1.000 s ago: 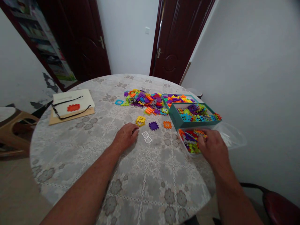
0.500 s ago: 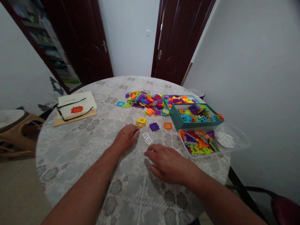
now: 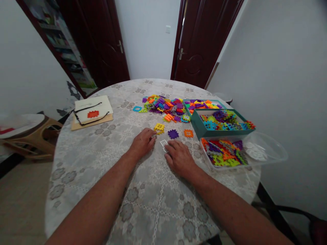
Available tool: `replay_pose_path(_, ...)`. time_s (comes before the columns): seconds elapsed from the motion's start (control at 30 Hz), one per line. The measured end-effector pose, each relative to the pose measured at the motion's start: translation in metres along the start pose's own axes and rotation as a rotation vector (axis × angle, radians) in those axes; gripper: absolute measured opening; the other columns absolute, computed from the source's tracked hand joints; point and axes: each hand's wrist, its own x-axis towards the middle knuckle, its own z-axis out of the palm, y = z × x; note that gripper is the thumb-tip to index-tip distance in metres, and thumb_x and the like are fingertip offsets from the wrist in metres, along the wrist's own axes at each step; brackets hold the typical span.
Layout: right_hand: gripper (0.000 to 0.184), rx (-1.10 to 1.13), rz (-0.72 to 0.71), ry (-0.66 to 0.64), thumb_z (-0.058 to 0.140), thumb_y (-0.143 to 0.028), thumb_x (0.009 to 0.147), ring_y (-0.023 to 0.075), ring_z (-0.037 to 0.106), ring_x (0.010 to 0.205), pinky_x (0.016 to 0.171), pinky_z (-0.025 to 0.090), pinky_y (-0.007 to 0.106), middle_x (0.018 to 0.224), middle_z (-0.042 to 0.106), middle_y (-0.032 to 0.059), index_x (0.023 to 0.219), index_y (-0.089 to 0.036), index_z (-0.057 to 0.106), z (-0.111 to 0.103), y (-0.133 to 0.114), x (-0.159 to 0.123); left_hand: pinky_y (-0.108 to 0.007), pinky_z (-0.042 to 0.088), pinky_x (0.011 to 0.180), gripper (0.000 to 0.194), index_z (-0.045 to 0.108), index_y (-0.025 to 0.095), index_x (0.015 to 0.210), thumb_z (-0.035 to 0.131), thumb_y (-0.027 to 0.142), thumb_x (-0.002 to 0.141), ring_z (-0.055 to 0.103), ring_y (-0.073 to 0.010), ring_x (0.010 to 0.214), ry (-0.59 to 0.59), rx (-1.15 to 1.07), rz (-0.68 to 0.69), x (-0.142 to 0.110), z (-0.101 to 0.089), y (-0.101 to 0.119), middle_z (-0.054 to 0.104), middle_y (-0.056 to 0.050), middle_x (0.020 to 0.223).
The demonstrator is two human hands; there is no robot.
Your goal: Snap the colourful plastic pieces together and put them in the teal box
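My left hand (image 3: pixel 143 143) rests on the tablecloth with its fingers curled together, fingertips beside the yellow building pieces (image 3: pixel 159 128). Something small may be between thumb and fingers, but I cannot make it out. Just right of it, my right hand (image 3: pixel 179 157) reaches forward, palm down, with fingers apart. Its fingertips are at a white window-shaped piece (image 3: pixel 162 143) and partly cover it. Beyond the right hand lie a purple notched piece (image 3: pixel 173 134) and an orange square frame piece (image 3: pixel 188 133).
A heap of colourful pieces (image 3: pixel 163 104) lies farther back. To the right stand a green box (image 3: pixel 198 124) and a clear plastic tub (image 3: pixel 224 167), both full of pieces. On the left, a pale book (image 3: pixel 97 102) carries a black cord and a red piece (image 3: pixel 93 114).
My right hand has moved forward, onto the white window-shaped pieces. My left hand stays near the yellow pieces. The whole view has shifted slightly.
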Motion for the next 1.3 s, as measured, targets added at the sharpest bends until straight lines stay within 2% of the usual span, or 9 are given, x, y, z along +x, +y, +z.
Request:
replay_pose_path(0.2,0.035,0.016,-0.017,0.018,0.057,-0.030,0.105,0.0316,0.048,0.142,0.120,0.039,0.051,0.149,0.062,0.0126,0.138,-0.021,0.067,-0.002,-0.004,0.000,-0.038,0.056,0.096,0.029,0.068,0.019,0.126,0.054,0.025,0.101,0.066,-0.0214,0.097,-0.008,0.021,0.003,0.002,-0.002,-0.001,0.066,-0.011,0.120)
replay_pose_path(0.47,0.034,0.013,-0.007,0.086,0.061,-0.027,0.102,0.0314,0.048,0.140,0.119,0.038,0.051,0.148,0.062,0.0129,0.135,-0.021,0.067,0.007,-0.005,-0.001,-0.037,0.059,0.089,0.040,0.063,0.023,0.139,0.057,0.023,0.099,0.065,-0.0172,0.087,0.023,-0.020,-0.008,0.001,0.000,-0.003,0.060,-0.010,0.128)
replay_pose_path(0.63,0.044,0.040,0.034,0.120,0.062,-0.028,0.102,0.0307,0.050,0.135,0.117,0.038,0.049,0.144,0.064,0.0134,0.145,-0.021,0.060,0.008,-0.007,0.002,-0.036,0.061,0.086,0.040,0.063,0.023,0.139,0.057,0.026,0.100,0.065,-0.0170,0.086,0.033,-0.035,-0.049,0.001,-0.003,0.000,0.060,-0.010,0.129)
replay_pose_path(0.7,0.041,0.027,0.058,0.108,0.063,-0.031,0.102,0.0311,0.052,0.130,0.112,0.040,0.048,0.138,0.065,0.0135,0.142,-0.021,0.062,0.006,-0.009,0.007,-0.037,0.060,0.090,0.038,0.065,0.023,0.138,0.057,0.028,0.100,0.067,-0.0197,0.095,0.012,-0.033,-0.023,0.001,-0.005,0.001,0.062,-0.010,0.128)
replay_pose_path(0.8,0.024,-0.014,0.093,0.069,0.066,-0.034,0.101,0.0317,0.054,0.121,0.103,0.044,0.046,0.126,0.067,0.0133,0.121,-0.020,0.070,0.003,-0.009,0.012,-0.043,0.056,0.103,0.032,0.069,0.021,0.131,0.058,0.032,0.102,0.065,-0.0263,0.117,-0.042,0.006,0.051,0.001,-0.008,0.008,0.066,-0.013,0.127)
replay_pose_path(0.93,0.020,-0.043,0.160,0.032,0.067,-0.037,0.101,0.0319,0.055,0.116,0.097,0.044,0.045,0.116,0.067,0.0132,0.111,-0.020,0.069,-0.002,-0.006,0.012,-0.049,0.049,0.107,0.032,0.072,0.020,0.124,0.065,0.040,0.100,0.063,-0.0307,0.118,-0.194,0.149,0.124,-0.002,-0.009,0.027,0.070,-0.014,0.125)
replay_pose_path(1.07,0.023,-0.021,0.189,-0.005,0.065,-0.037,0.103,0.0319,0.058,0.117,0.098,0.044,0.046,0.119,0.067,0.0136,0.117,-0.019,0.067,-0.005,-0.003,0.012,-0.050,0.047,0.103,0.031,0.071,0.019,0.122,0.068,0.037,0.097,0.062,-0.0328,0.116,-0.258,0.259,0.055,0.000,-0.002,0.043,0.070,-0.014,0.123)
replay_pose_path(1.3,0.027,0.050,0.289,-0.104,0.066,-0.040,0.102,0.0300,0.063,0.119,0.098,0.044,0.042,0.125,0.068,0.0140,0.118,-0.019,0.067,-0.013,0.000,0.018,-0.046,0.046,0.102,0.023,0.070,0.021,0.111,0.073,0.029,0.090,0.062,-0.0308,0.113,-0.298,0.181,-0.091,0.010,0.002,0.046,0.070,-0.011,0.116)
